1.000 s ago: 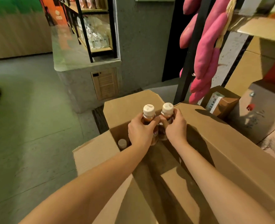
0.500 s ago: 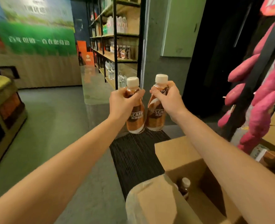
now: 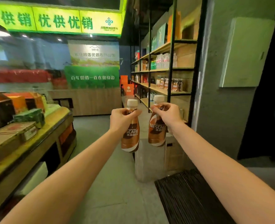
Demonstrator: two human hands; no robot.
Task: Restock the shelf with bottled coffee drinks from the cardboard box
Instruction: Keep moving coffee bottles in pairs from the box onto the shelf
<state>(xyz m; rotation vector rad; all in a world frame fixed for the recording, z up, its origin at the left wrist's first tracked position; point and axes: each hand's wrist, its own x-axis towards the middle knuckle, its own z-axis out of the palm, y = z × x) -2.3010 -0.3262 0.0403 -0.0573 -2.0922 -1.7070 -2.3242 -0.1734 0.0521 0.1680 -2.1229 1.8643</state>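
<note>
My left hand grips the neck of a brown bottled coffee drink with a white cap, held upright at chest height. My right hand holds a second coffee bottle the same way, just to the right. Both bottles hang in the air in front of me. Ahead on the right stands the black-framed wooden shelf; a row of similar coffee bottles stands on its middle board. The cardboard box is out of view.
A low concrete plinth under the shelf lies right behind the bottles. A black ribbed mat covers the floor at lower right. A wooden display table with boxed goods runs along the left. An aisle of grey floor leads ahead.
Both hands lifted the two bottles out of the cardboard box and carried them up and forward. My view rose from the box to the aisle and shelf; the box dropped out of sight.
</note>
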